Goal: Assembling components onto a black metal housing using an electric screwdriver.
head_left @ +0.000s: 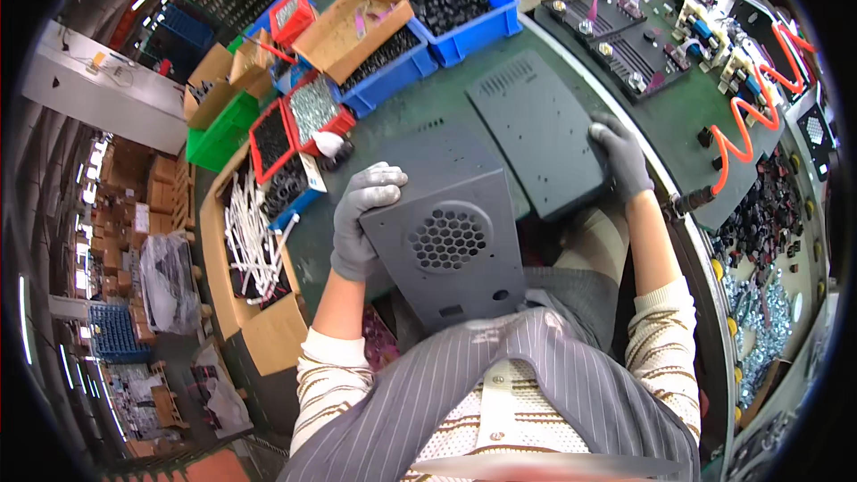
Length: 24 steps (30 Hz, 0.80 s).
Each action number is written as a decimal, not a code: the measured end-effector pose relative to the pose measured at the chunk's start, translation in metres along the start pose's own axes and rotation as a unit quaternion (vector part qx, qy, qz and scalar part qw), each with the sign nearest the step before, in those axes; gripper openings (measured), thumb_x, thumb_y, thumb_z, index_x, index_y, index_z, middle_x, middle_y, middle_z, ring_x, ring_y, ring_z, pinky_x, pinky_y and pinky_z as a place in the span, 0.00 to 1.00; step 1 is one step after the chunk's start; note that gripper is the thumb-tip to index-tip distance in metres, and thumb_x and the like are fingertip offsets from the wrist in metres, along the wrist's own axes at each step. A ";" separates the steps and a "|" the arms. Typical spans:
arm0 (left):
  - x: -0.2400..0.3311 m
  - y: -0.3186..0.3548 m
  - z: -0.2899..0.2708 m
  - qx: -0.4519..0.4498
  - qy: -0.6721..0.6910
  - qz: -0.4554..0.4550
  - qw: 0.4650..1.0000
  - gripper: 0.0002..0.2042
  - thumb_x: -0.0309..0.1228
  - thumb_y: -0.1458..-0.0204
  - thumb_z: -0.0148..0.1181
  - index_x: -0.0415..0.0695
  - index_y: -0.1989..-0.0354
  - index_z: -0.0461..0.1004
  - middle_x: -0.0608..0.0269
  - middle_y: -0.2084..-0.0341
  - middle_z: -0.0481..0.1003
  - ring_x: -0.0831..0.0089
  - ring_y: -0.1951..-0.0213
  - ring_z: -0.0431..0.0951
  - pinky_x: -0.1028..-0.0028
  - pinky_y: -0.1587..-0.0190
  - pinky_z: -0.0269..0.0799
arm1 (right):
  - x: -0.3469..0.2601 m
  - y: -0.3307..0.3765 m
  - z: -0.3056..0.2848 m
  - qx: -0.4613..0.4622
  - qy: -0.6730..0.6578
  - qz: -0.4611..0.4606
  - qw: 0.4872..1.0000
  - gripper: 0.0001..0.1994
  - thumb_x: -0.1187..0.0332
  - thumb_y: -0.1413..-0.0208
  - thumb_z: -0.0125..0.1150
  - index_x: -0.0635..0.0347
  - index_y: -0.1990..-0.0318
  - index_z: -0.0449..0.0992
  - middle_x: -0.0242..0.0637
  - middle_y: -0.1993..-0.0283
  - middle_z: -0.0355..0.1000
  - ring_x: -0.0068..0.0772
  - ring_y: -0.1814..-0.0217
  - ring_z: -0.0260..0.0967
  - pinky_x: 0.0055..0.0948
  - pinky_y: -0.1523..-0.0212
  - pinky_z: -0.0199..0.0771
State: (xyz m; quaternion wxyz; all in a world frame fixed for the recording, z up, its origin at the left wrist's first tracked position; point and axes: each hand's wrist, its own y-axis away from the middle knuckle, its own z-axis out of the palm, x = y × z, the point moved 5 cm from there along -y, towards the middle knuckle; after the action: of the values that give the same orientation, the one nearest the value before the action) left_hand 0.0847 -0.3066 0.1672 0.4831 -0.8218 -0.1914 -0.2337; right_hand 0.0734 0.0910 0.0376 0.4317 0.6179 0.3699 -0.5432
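A grey metal housing (451, 245) with a round honeycomb vent leans against my lap at the edge of the green worktable (420, 116). My left hand (361, 214), in a grey glove, grips its upper left corner. My right hand (620, 156), also gloved, holds the right edge of a flat grey perforated cover plate (536, 129) that lies on the table just beyond the housing.
Blue bins (464, 4) of black parts, red trays (312, 107) of screws and a cardboard box (353, 27) stand at the far left. A box of white tubes (250, 232) sits to my left. Circuit assemblies (625, 45), an orange coiled hose (745, 138) and loose screws (759, 312) lie right.
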 end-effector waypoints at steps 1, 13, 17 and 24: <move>-0.001 0.011 0.000 -0.023 -0.042 -0.013 0.999 0.09 0.29 0.47 0.60 0.46 0.58 0.76 0.54 0.54 0.78 0.57 0.47 0.76 0.56 0.36 0.62 | -0.003 0.000 -0.002 0.014 0.069 -0.044 0.997 0.23 0.64 0.43 0.59 0.65 0.42 0.73 0.40 0.50 0.75 0.28 0.50 0.71 0.25 0.46 0.69; -0.014 0.083 0.034 -0.098 -0.181 -0.196 0.959 0.19 0.34 0.44 0.54 0.49 0.43 0.71 0.49 0.43 0.69 0.49 0.36 0.64 0.54 0.31 0.51 | -0.013 0.022 0.033 0.149 0.455 -0.203 0.854 0.22 0.53 0.48 0.64 0.48 0.46 0.77 0.41 0.42 0.72 0.47 0.41 0.65 0.41 0.39 0.64; -0.011 0.098 0.063 -0.265 -0.359 -0.148 0.883 0.38 0.59 0.55 0.60 0.49 0.37 0.64 0.49 0.33 0.56 0.38 0.31 0.49 0.42 0.31 0.43 | -0.009 0.038 0.060 0.133 0.516 -0.214 0.819 0.25 0.51 0.50 0.66 0.48 0.45 0.76 0.43 0.43 0.71 0.50 0.42 0.65 0.44 0.41 0.66; -0.025 0.096 0.073 -0.268 -0.349 -0.204 0.875 0.37 0.59 0.55 0.61 0.52 0.38 0.65 0.48 0.35 0.56 0.32 0.32 0.47 0.39 0.31 0.39 | -0.039 -0.002 0.089 0.057 0.541 -0.246 0.802 0.25 0.51 0.48 0.64 0.49 0.44 0.74 0.44 0.44 0.71 0.51 0.41 0.65 0.45 0.41 0.64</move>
State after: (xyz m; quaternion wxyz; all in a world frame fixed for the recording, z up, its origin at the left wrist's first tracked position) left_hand 0.1309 -0.2882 0.0547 0.0881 -0.8907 -0.4409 -0.0678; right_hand 0.0345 0.0089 0.0727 -0.0225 0.7235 0.6509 -0.2287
